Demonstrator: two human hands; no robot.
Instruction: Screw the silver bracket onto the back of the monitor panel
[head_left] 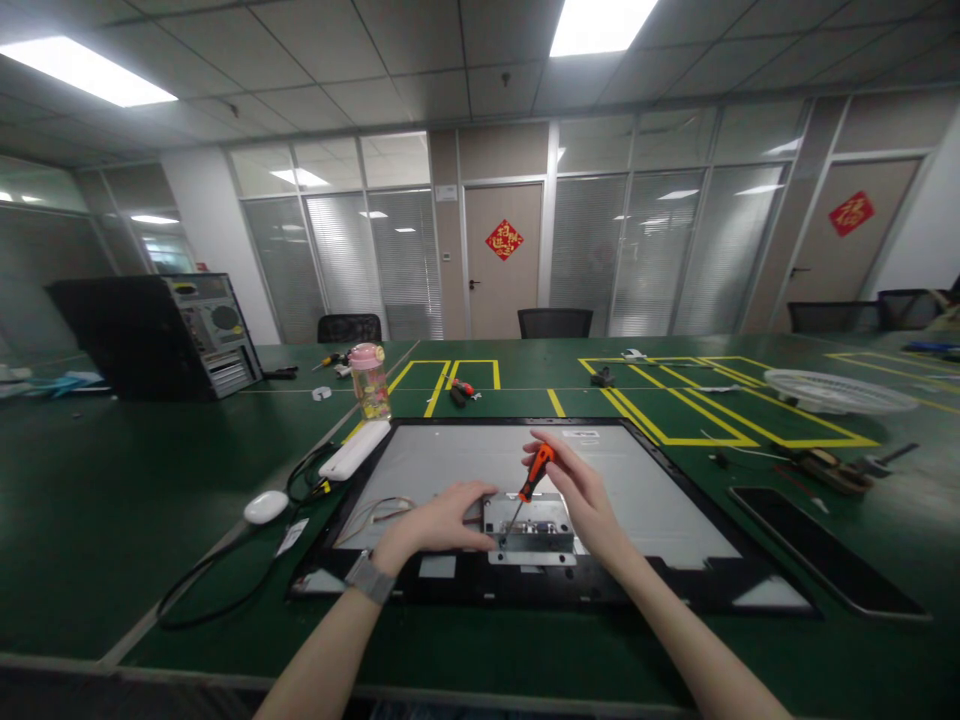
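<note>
A screwdriver (537,470) with an orange and black handle is gripped in my right hand (585,490). Its shaft slants down to the left, and the tip meets a silver metal bracket (529,555); whether it sits in a screw is too small to tell. My left hand (450,517) rests at the bracket's left side, thumb and fingers spread apart along its edge. Under both hands lies a flat display panel (450,450) with a grey back and black frame. Thin wires (375,512) run over the panel left of the bracket.
A pink-lidded bottle (370,385), a white power strip (355,452) and a white mouse-like object (265,507) stand left of the panel. A black computer case (150,335) is farther left. On the right lie a dark flat slab (825,550) and a clear oval tray (840,391).
</note>
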